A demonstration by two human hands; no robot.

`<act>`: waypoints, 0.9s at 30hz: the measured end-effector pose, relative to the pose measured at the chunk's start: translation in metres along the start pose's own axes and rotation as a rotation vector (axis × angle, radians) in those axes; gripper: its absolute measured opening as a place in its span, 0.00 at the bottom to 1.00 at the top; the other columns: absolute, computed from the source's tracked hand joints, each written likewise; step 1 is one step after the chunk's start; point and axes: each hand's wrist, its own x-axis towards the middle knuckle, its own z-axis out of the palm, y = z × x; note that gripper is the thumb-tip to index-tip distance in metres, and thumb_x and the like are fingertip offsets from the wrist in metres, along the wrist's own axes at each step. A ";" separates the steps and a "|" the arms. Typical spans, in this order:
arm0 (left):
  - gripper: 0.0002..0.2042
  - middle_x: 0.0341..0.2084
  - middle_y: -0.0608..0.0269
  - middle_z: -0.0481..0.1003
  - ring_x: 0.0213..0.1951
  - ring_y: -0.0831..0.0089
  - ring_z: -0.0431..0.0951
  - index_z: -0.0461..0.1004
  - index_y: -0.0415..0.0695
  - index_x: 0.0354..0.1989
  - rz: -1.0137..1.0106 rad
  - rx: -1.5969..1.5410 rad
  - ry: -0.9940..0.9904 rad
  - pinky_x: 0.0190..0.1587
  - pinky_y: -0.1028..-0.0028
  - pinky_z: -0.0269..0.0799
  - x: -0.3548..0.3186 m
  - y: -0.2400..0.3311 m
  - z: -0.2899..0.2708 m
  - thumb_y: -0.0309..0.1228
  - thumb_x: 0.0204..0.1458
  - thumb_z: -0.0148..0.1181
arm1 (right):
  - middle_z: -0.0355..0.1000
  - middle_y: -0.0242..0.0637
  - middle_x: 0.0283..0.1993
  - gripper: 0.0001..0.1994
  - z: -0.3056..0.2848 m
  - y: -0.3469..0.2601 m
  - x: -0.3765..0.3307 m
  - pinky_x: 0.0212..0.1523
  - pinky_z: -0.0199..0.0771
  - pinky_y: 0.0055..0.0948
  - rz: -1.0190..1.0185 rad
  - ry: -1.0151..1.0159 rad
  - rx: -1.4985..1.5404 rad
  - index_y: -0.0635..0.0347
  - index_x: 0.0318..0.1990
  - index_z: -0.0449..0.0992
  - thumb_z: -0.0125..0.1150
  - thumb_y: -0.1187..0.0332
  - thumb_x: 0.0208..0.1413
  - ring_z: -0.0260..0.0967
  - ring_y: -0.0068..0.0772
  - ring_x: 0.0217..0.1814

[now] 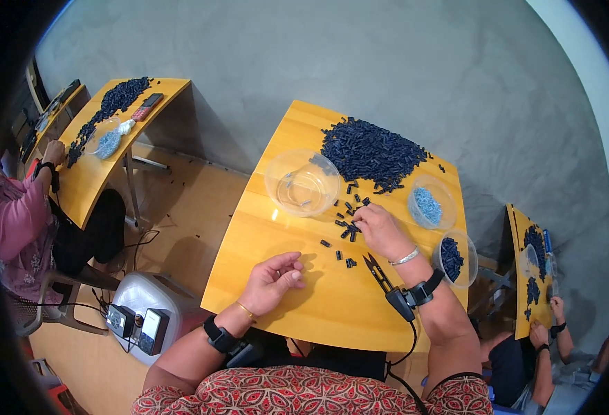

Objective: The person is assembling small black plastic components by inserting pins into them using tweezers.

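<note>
My right hand [382, 233] reaches over the loose small dark-blue plastic pieces [350, 236] in the middle of the table, fingertips drawn together in a pinch. Whatever lies between them is hidden. Palm inward, my left hand [274, 279] hovers above the bare wood nearer to me, fingers loosely curled and thumb apart, with nothing visible in it. Beyond my right hand is a large heap of the same dark pieces [370, 152]. A wide clear bowl [270, 181], holding a few tiny bits, stands left of the loose pieces.
To the right stand a clear tub of light-blue bits [427, 206] and another tub of dark pieces [449, 257]. The yellow wooden table [249, 242] ends close to my body. People sit at tables on both sides. A grey stool [138, 290] bearing devices is at left.
</note>
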 end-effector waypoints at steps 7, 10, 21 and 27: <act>0.13 0.32 0.64 0.70 0.31 0.76 0.72 0.65 0.35 0.46 0.035 0.067 -0.009 0.37 0.78 0.70 0.001 0.000 0.000 0.22 0.51 0.51 | 0.65 0.42 0.30 0.04 0.010 0.005 0.000 0.39 0.64 0.38 -0.030 -0.024 -0.081 0.60 0.30 0.68 0.50 0.75 0.45 0.62 0.45 0.38; 0.13 0.34 0.61 0.71 0.35 0.75 0.72 0.66 0.36 0.46 0.027 0.088 -0.035 0.39 0.75 0.73 0.002 -0.004 -0.003 0.22 0.50 0.51 | 0.64 0.42 0.32 0.04 0.015 0.005 -0.004 0.39 0.64 0.38 -0.029 -0.032 -0.148 0.61 0.30 0.68 0.50 0.75 0.45 0.61 0.45 0.39; 0.12 0.31 0.64 0.70 0.31 0.77 0.72 0.66 0.34 0.44 0.030 0.121 0.007 0.36 0.79 0.71 -0.002 -0.001 0.003 0.23 0.51 0.50 | 0.65 0.39 0.28 0.03 -0.001 -0.032 -0.015 0.34 0.65 0.33 -0.073 0.126 0.119 0.63 0.28 0.67 0.53 0.77 0.43 0.64 0.39 0.33; 0.12 0.31 0.63 0.72 0.31 0.77 0.73 0.67 0.34 0.44 0.084 0.255 -0.015 0.36 0.79 0.71 -0.003 -0.004 0.003 0.24 0.51 0.51 | 0.67 0.31 0.32 0.03 0.011 -0.067 -0.045 0.34 0.65 0.19 0.129 -0.005 0.837 0.62 0.34 0.65 0.49 0.77 0.51 0.63 0.19 0.33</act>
